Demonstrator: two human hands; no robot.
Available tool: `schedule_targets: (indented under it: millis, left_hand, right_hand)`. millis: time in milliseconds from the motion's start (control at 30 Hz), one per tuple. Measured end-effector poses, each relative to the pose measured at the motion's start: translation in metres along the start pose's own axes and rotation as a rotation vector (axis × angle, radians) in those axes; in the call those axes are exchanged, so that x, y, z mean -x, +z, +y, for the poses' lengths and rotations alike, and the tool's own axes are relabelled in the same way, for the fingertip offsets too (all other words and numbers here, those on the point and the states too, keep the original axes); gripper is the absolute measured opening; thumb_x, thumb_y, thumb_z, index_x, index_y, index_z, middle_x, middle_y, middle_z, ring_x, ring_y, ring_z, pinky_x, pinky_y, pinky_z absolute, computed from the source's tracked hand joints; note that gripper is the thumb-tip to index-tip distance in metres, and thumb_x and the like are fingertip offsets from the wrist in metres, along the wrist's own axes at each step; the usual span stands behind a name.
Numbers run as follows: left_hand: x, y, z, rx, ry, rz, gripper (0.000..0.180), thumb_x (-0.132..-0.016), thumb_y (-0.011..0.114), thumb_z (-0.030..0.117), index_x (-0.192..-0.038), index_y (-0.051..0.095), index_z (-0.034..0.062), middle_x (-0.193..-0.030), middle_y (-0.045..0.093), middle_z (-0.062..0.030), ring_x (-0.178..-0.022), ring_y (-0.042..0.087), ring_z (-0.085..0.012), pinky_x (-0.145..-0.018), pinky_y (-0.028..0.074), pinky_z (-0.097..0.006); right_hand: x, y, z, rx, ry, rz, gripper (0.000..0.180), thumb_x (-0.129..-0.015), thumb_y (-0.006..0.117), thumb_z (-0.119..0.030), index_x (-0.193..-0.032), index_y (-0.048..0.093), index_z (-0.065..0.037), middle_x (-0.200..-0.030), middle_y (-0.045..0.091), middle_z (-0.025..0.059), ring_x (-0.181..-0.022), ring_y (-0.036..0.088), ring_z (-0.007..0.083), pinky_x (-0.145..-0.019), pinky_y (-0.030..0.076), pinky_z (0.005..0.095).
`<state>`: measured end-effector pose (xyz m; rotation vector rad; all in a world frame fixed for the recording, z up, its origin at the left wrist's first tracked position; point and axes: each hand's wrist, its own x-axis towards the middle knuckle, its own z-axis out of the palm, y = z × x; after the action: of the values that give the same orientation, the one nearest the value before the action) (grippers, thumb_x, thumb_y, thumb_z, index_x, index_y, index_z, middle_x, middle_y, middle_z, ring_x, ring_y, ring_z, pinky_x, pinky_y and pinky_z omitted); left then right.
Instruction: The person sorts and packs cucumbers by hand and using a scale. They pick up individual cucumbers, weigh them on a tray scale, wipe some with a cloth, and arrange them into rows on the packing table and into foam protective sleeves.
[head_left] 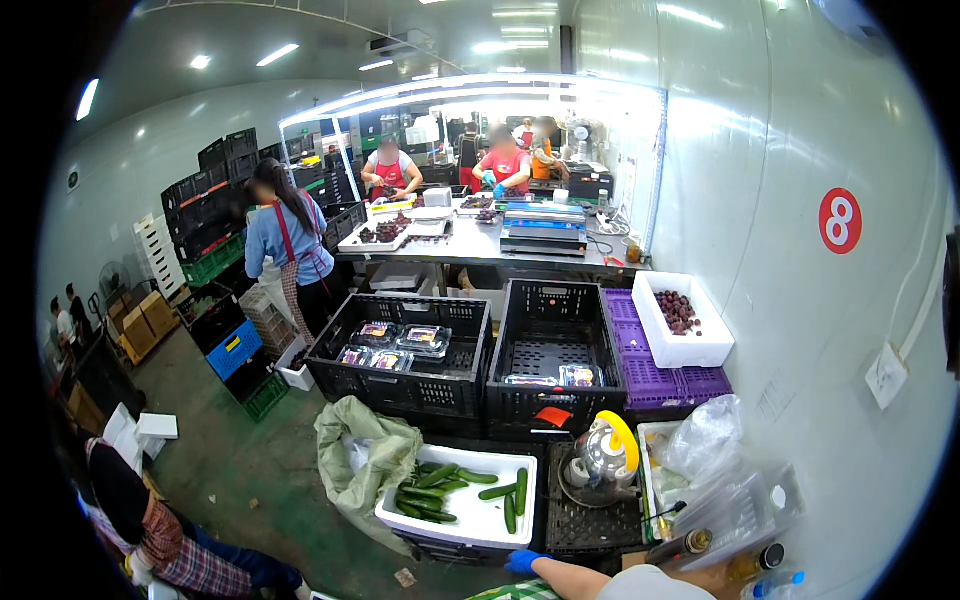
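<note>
My right hand [525,562], in a blue glove, is at the lower edge, its forearm coming in from the right. It is beside the near right corner of a white foam box [474,518]; whether it touches the box or the black crate below is unclear. Its fingers are too small to make out, and I see nothing in them. Several green cucumbers [432,490] lie at the left in the box. A few more, including an upright one [521,492], lie apart at its right. My left hand is out of view.
Beyond stand two black crates [400,390] [552,300] with clear plastic packs. A yellow-handled glass kettle [605,450] stands right of the cucumbers; bottles [690,545] are nearer. A foam box of dark fruit [685,345] sits on purple crates. Several people work around a metal table [470,240].
</note>
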<state>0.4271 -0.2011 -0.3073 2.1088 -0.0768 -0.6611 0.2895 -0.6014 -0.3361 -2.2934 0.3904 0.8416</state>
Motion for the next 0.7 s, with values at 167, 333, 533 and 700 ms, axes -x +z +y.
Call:
schedule_targets:
  millis: [167,333,533,700]
  left_hand:
    - [-0.003,-0.002,-0.004,0.002,-0.007,-0.001,0.036,-0.080,0.063,0.024,-0.105,0.056,-0.0007,-0.102,0.058,-0.0166,-0.088,0.055,-0.0223,-0.080,0.045,-0.034]
    - [-0.011,0.007,-0.003,0.003,-0.005,-0.030,0.035,-0.080,0.062,0.024,-0.104,0.056,-0.0004,-0.101,0.058,-0.0163,-0.088,0.055,-0.0221,-0.079,0.045,-0.034]
    - [-0.005,-0.009,0.002,0.021,0.010,-0.010,0.034,-0.080,0.062,0.024,-0.104,0.057,-0.0002,-0.101,0.058,-0.0159,-0.088,0.055,-0.0219,-0.079,0.045,-0.034]
    - [-0.020,0.010,0.006,0.008,-0.013,-0.038,0.034,-0.081,0.062,0.024,-0.104,0.057,0.0001,-0.100,0.058,-0.0156,-0.087,0.055,-0.0218,-0.079,0.045,-0.033]
  right_hand:
    - [-0.005,-0.006,-0.026,-0.056,-0.090,0.016,0.051,-0.081,0.049,-0.044,-0.109,0.060,-0.003,-0.111,0.058,0.0204,-0.105,0.055,0.0351,-0.090,0.042,0.0406]
    - [0.007,0.012,0.008,-0.038,0.016,-0.037,0.053,-0.081,0.049,-0.046,-0.110,0.060,-0.004,-0.115,0.056,0.0193,-0.106,0.054,0.0348,-0.089,0.043,0.0404]
    - [0.037,0.029,0.047,-0.088,0.184,-0.052,0.056,-0.081,0.048,-0.049,-0.116,0.057,-0.007,-0.123,0.052,0.0172,-0.113,0.050,0.0334,-0.095,0.040,0.0415]
    - [0.065,0.033,0.064,-0.113,0.242,-0.051,0.057,-0.081,0.049,-0.050,-0.118,0.056,-0.008,-0.126,0.050,0.0161,-0.117,0.047,0.0326,-0.098,0.037,0.0412]
